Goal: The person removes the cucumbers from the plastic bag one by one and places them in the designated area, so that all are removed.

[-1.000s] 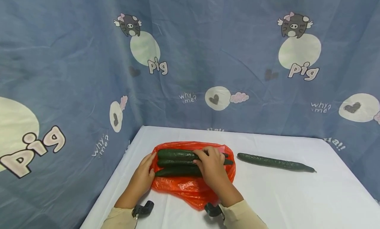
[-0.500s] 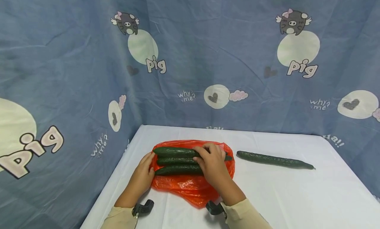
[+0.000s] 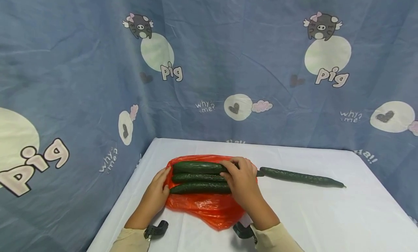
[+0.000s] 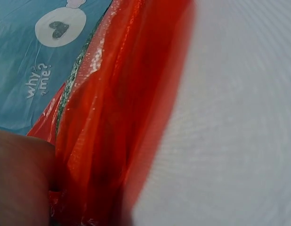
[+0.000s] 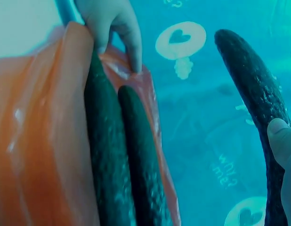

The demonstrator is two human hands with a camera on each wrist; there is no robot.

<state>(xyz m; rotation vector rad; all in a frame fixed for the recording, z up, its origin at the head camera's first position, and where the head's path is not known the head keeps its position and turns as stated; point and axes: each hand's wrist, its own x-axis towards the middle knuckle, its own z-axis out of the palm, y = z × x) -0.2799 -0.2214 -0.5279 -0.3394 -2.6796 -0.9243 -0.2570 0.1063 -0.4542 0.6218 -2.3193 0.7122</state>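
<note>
Four cucumbers counted. Three, namely the upper cucumber (image 3: 197, 167), middle cucumber (image 3: 197, 178) and lower cucumber (image 3: 200, 188), lie side by side in one red bag (image 3: 199, 205), lower centre of the frame; the loose cucumber (image 3: 303, 177) lies right of it on the worktop (image 3: 333, 223). The right hand (image 3: 243, 179) grips the upper cucumber; the left hand (image 3: 156, 192) holds the bag's left rim, near the worktop's left edge. White surface extends lower right. Since the half-second-earlier frame, the right hand has shifted rightward.
</note>
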